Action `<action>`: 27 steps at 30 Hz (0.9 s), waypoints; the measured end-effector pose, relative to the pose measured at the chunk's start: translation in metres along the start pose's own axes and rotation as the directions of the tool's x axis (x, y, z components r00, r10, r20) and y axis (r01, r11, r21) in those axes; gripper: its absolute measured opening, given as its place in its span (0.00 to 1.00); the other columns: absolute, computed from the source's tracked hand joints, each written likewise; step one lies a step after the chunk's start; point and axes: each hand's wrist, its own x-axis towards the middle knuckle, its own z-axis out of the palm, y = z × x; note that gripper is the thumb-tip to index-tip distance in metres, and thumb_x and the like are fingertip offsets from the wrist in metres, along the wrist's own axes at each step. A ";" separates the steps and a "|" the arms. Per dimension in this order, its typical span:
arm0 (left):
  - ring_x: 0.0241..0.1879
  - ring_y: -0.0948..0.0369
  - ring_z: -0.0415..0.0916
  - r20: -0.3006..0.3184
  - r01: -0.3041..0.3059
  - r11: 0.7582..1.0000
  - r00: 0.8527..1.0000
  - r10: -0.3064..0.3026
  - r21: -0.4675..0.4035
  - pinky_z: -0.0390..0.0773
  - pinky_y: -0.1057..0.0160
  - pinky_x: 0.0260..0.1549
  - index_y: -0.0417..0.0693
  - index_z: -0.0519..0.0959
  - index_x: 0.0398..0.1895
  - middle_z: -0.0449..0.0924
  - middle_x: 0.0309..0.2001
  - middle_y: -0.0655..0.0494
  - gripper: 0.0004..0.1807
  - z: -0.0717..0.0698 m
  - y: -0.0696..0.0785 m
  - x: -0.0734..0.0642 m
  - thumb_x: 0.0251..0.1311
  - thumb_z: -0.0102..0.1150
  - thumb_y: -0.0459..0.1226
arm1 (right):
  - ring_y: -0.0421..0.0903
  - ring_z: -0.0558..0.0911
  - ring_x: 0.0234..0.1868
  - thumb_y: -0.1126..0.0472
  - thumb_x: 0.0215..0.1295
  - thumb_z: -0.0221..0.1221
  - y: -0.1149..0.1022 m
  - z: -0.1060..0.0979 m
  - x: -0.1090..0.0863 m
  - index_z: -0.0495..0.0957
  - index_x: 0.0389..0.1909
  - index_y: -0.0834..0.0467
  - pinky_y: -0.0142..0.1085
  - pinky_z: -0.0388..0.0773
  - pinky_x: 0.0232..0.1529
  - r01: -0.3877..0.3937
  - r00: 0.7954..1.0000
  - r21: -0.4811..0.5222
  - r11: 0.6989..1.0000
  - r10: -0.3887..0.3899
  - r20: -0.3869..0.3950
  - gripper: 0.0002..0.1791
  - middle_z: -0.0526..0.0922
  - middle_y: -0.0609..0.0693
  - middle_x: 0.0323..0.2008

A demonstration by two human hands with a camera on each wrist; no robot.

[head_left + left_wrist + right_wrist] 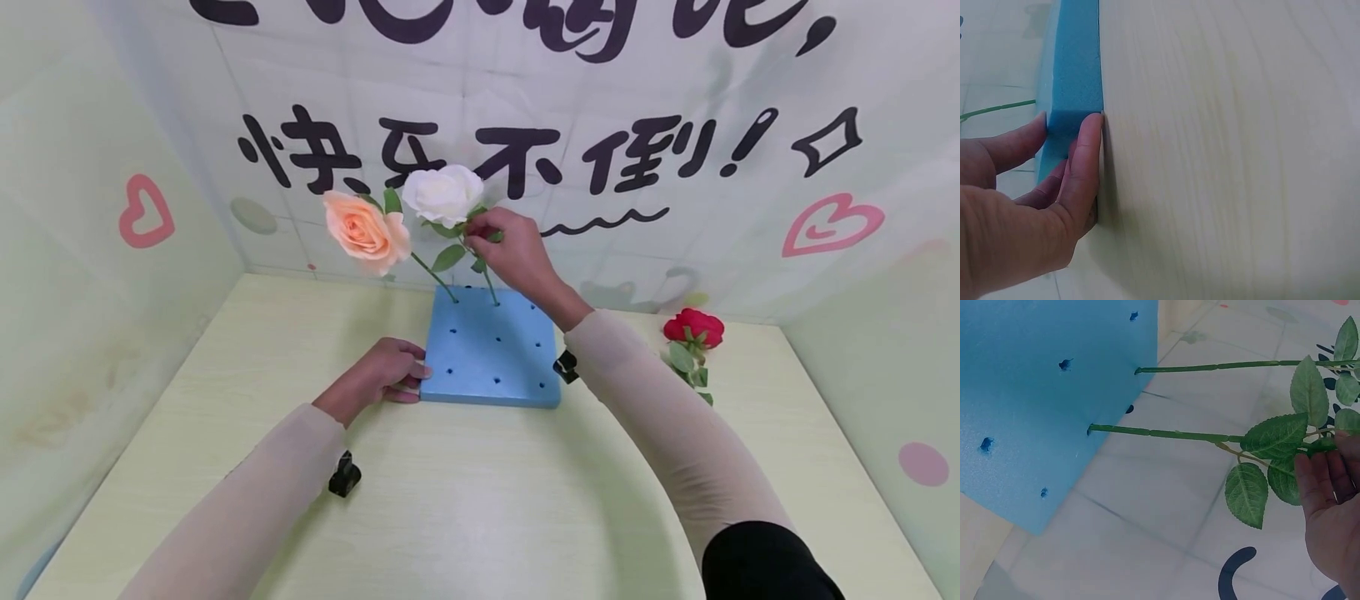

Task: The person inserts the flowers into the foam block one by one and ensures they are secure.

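A blue foam board (517, 358) with small holes lies on the table. My left hand (390, 371) holds its left edge, thumb at the top face and fingers along the side; the left wrist view shows that grip at the corner (1075, 62). With thumb and fingers my right hand (513, 250) pinches the stem of a white artificial rose (444, 196) just below the bloom. In the right wrist view, the rose's green stem (1166, 434) stands in a hole, leaves beside the fingers. Left of it, a peach rose (367, 233) leans outward from another hole.
A red rose (693, 329) with leaves lies at the table's right rear, partly hidden behind my right sleeve. Behind the table (450, 500) hangs a white printed cloth (465, 92), close to the board and flowers. Pale side panels (67, 250) flank the table.
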 end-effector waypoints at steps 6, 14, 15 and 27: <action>0.31 0.53 0.71 0.003 0.001 1.000 1.000 -0.001 -0.006 0.80 0.56 0.31 0.40 0.66 0.58 0.72 0.34 0.43 0.25 0.000 0.000 0.000 0.57 0.57 0.31 | 0.36 0.76 0.35 0.62 0.58 0.61 0.001 -0.006 -0.002 0.80 0.37 0.58 0.25 0.74 0.36 -0.010 1.000 -0.008 1.000 0.010 -0.010 0.07 0.79 0.44 0.35; 0.31 0.52 0.71 -0.001 0.003 1.000 1.000 -0.003 -0.002 0.80 0.56 0.31 0.40 0.66 0.58 0.72 0.34 0.43 0.25 0.000 0.001 0.000 0.57 0.57 0.30 | 0.36 0.76 0.36 0.61 0.57 0.61 0.005 -0.023 -0.007 0.80 0.42 0.54 0.30 0.76 0.34 -0.134 0.991 0.137 0.981 0.134 0.011 0.11 0.80 0.42 0.34; 0.31 0.52 0.71 0.000 0.003 1.000 1.000 -0.003 -0.003 0.80 0.56 0.31 0.40 0.66 0.58 0.72 0.34 0.43 0.25 0.000 0.001 0.000 0.57 0.57 0.30 | 0.36 0.77 0.37 0.61 0.58 0.61 0.006 -0.025 -0.009 0.80 0.43 0.54 0.31 0.76 0.35 -0.158 0.987 0.175 0.972 0.156 0.021 0.12 0.80 0.43 0.35; 0.32 0.52 0.71 -0.005 0.006 1.000 1.000 -0.006 0.004 0.80 0.56 0.30 0.40 0.66 0.58 0.71 0.35 0.43 0.25 0.000 -0.001 0.003 0.57 0.58 0.31 | 0.55 0.79 0.44 0.66 0.58 0.60 0.034 -0.054 -0.025 0.73 0.53 0.64 0.43 0.78 0.40 -0.392 0.896 0.674 0.626 0.427 0.125 0.21 0.76 0.64 0.48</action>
